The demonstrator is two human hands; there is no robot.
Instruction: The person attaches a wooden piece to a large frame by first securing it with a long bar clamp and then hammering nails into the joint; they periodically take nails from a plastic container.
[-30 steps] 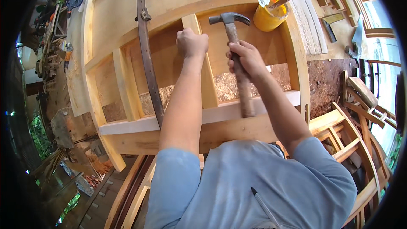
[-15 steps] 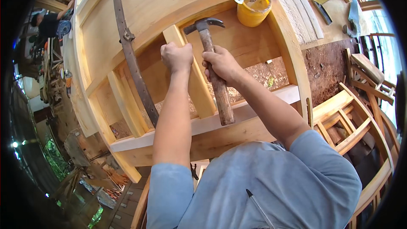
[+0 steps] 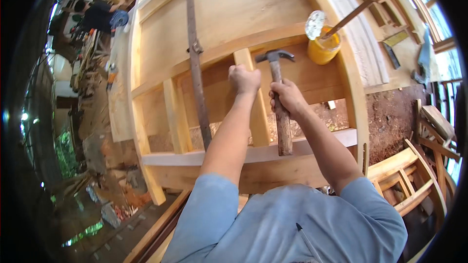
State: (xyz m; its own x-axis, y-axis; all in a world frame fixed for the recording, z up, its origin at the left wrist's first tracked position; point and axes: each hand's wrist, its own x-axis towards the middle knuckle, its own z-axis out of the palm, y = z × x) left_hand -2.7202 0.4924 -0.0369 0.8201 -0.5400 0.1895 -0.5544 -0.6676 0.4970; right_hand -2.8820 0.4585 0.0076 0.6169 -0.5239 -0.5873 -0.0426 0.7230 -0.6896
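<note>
My left hand grips the upper part of an upright wooden slat inside a pale wooden frame. My right hand is closed around the wooden handle of a claw hammer, close beside the left hand. The hammer's metal head sits just above and right of the slat's top, near the frame's upper rail. Its handle points down toward the lower rail.
A long metal bar clamp runs down across the frame. A yellow jar with a stick in it stands at the frame's upper right. Wooden chair parts lie at the right. A person works far back left.
The view has shifted, so the frame sits further right and lower. The hammer head stays near the slat's top; both hands keep their grips.
</note>
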